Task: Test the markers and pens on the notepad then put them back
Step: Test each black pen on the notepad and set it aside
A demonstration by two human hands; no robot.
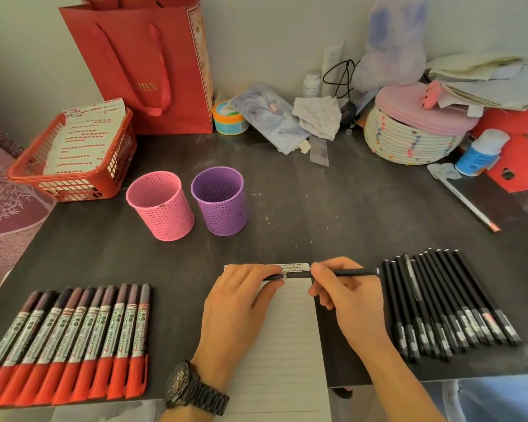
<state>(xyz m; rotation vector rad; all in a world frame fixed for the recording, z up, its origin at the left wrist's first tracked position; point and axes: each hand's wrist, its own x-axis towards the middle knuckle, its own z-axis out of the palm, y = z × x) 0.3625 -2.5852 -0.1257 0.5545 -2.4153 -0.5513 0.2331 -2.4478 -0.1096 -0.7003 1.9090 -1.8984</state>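
On the counter [317, 193], lower centre of frame, I am seeing the notepad [287, 345] lying beneath both hands. At its top edge, left hand [232, 306] fingers [269, 286] are pinching the cap [273, 277] and right hand [345, 296] fingers [320, 269] are pinching the black pen [354, 272]. Risk: a jerky pull could be sending the cap rolling off the counter. The nib is hiding from view, and I cannot tell whether the cap is seated.

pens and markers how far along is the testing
Barely begun. Done: nothing visible; the notepad page shows no marks, and the pink cup and purple cup look empty. In hand: both the left hand and right hand grip one black pen over the notepad's top. Left: the marker row and the pen row lie on the table.
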